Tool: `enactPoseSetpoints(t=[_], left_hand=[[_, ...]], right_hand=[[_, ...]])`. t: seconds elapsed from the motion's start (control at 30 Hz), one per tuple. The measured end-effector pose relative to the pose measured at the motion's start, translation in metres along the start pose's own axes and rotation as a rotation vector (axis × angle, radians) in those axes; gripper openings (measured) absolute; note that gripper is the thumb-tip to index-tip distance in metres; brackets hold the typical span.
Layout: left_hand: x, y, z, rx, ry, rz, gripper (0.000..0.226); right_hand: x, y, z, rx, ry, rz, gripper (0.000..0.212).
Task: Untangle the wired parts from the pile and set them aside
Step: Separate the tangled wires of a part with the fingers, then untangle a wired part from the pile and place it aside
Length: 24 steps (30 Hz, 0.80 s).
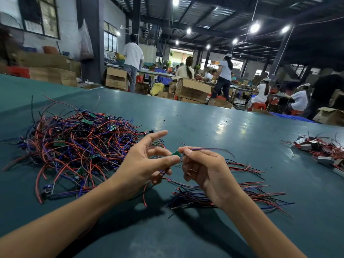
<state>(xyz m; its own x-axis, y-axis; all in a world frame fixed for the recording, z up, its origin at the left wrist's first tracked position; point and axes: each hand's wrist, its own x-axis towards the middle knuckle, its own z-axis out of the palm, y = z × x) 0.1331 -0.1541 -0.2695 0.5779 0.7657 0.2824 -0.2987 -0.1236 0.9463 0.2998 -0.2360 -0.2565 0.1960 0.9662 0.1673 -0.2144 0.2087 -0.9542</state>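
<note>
A big tangled pile [74, 144] of red, blue and black wires with small green circuit boards lies on the left of the green table [214, 131]. Between my hands hangs one wired part with a small green board [176, 154]. My left hand [147, 164] pinches that board with thumb and middle fingers, its index finger pointing outward. My right hand [201, 168] pinches the part's thin purple wire [210, 149] between thumb and forefinger, the other fingers curled. Red and blue wires trail down from my left hand. A separated bundle [232, 194] of wired parts lies under and right of my right hand.
At the table's right edge lies another heap [322, 151] of wired parts with silver metal pieces. Beyond the far table edge stand cardboard boxes [193, 90], red stools and several people working at benches.
</note>
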Motion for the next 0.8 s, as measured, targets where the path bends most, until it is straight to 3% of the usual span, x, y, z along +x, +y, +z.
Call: enactPoseSetpoints(t=[0.13, 0.3, 0.47, 0.57, 0.67, 0.8], left_hand=[[-0.001, 0.004, -0.003, 0.114, -0.011, 0.075, 0.077], [-0.001, 0.004, -0.001, 0.088, -0.081, -0.032, 0.056], [0.001, 0.002, -0.004, 0.1, -0.202, -0.162, 0.03], [0.002, -0.001, -0.007, 0.133, -0.218, -0.143, 0.025], [0.003, -0.002, -0.008, 0.185, -0.195, -0.09, 0.031], [0.005, -0.008, -0.01, 0.368, -0.219, 0.031, 0.017]], right_hand=[[0.001, 0.001, -0.002, 0.023, 0.015, 0.022, 0.019], [0.001, 0.001, -0.004, 0.012, 0.089, -0.082, 0.023], [0.005, 0.001, -0.015, -0.091, 0.269, -0.18, 0.031], [0.009, -0.003, -0.029, -0.187, 0.441, -0.244, 0.025], [0.011, -0.014, -0.053, -0.247, 0.739, -0.344, 0.027], [0.009, -0.023, -0.087, -0.462, 1.095, -0.495, 0.03]])
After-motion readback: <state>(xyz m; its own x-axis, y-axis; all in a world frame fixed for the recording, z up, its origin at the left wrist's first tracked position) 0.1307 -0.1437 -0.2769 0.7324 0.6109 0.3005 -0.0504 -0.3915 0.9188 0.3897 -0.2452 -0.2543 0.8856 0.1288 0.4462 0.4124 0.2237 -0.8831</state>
